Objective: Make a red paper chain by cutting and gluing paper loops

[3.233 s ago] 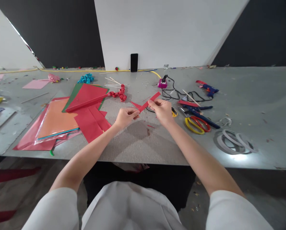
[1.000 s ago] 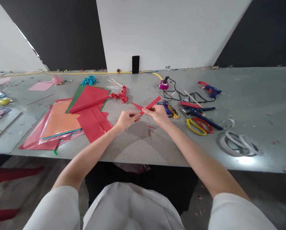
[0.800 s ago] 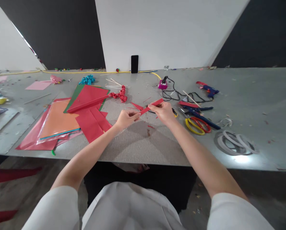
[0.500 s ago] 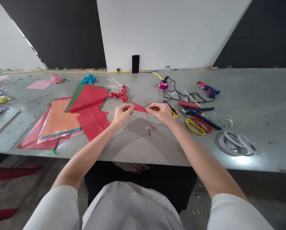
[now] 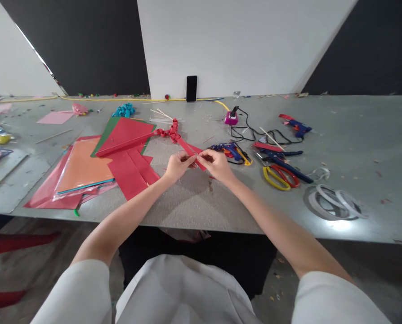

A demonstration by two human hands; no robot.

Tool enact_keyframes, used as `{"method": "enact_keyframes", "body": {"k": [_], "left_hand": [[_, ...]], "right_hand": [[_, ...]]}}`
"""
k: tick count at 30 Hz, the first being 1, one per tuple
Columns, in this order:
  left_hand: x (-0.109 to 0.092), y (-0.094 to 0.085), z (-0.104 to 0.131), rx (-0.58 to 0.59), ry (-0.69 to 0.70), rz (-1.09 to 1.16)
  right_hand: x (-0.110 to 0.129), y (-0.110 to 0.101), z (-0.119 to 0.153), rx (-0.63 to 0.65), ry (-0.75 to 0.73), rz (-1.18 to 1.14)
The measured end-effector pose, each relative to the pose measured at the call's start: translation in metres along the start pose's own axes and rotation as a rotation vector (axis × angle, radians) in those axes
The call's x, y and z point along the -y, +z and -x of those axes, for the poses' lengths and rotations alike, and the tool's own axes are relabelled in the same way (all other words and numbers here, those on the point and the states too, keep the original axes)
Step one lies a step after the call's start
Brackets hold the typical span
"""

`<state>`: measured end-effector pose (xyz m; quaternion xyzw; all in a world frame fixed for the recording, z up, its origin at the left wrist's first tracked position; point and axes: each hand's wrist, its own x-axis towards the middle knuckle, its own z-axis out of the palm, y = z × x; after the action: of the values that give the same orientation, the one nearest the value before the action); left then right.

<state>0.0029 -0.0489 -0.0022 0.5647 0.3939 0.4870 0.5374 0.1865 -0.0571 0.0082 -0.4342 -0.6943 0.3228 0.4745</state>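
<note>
In front of me both hands have come together at a red paper strip (image 5: pixel 186 146). My left hand (image 5: pixel 180 166) pinches it between thumb and forefinger. Close beside it, my right hand (image 5: pixel 216 164) is closed on the strip too. Red lengths appear to cross at the fingertips; whether they are one strip or two I cannot tell. Just beyond lie small red paper curls (image 5: pixel 173 130). A blue glue gun (image 5: pixel 231 150) rests behind my right hand. To the left, red paper sheets (image 5: pixel 130 175) overlap on the grey table.
Orange paper in a clear sleeve (image 5: pixel 84 168) lies at left, blue curls (image 5: pixel 123 110) behind. On the right are scissors (image 5: pixel 277 177), pliers (image 5: pixel 285 162), white tape rings (image 5: pixel 336 202) and another glue gun (image 5: pixel 297 127). A phone (image 5: pixel 191 88) leans on the wall near a pink socket block (image 5: pixel 231 118).
My hands have moved toward each other, the right one leftward and the left one rightward. The red strip, stretched between them before, now crosses at the fingertips. More of the near glue gun shows.
</note>
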Motion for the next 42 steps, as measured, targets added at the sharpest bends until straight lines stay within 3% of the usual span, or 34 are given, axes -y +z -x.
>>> {"method": "enact_keyframes", "body": {"k": [4, 8, 29, 32, 37, 40, 42], "left_hand": [[-0.002, -0.007, 0.0, -0.007, 0.103, -0.232], [-0.005, -0.009, 0.001, -0.001, 0.127, -0.316], [0.0, -0.015, -0.005, 0.126, 0.093, -0.407], [-0.003, -0.015, -0.004, 0.172, 0.059, -0.371], [-0.003, -0.013, -0.002, 0.167, -0.004, -0.277], [-0.002, -0.012, -0.002, 0.16, -0.036, -0.194], [-0.001, -0.012, -0.003, 0.142, -0.046, -0.149]], "right_hand": [[0.004, -0.001, 0.001, 0.003, -0.105, 0.112], [0.005, 0.0, 0.002, -0.002, -0.16, 0.179], [0.0, -0.008, -0.003, 0.116, -0.441, 0.556], [-0.005, -0.024, -0.01, 0.05, -0.414, 0.579], [-0.021, -0.054, -0.017, -0.16, -0.233, 0.497], [-0.023, -0.054, -0.015, -0.165, -0.16, 0.465], [-0.019, -0.045, -0.013, -0.095, -0.133, 0.424]]}}
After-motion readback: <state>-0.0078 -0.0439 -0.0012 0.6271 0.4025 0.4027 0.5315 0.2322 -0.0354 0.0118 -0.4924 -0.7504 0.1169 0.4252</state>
